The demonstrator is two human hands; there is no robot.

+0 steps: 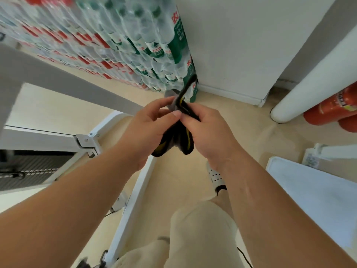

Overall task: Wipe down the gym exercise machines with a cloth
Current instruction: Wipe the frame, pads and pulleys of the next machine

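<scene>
A grey cloth [178,139] with black and yellow edging hangs bunched between both my hands at chest height, over the floor. My left hand [148,126] pinches its upper part with thumb and fingers. My right hand [206,130] grips it from the right, thumb touching my left thumb. A folded end of the cloth sticks up above my fingers. The white frame of an exercise machine [90,140] stands below and left of my hands, with a dark weight stack [32,167] behind it.
Shrink-wrapped packs of water bottles [119,39] are stacked high at the back left. A white wall corner [231,55] and a white post [313,82] stand ahead; red fire extinguishers [332,109] lie right. A white padded bench [313,200] sits lower right. My leg and shoe [215,176] are below.
</scene>
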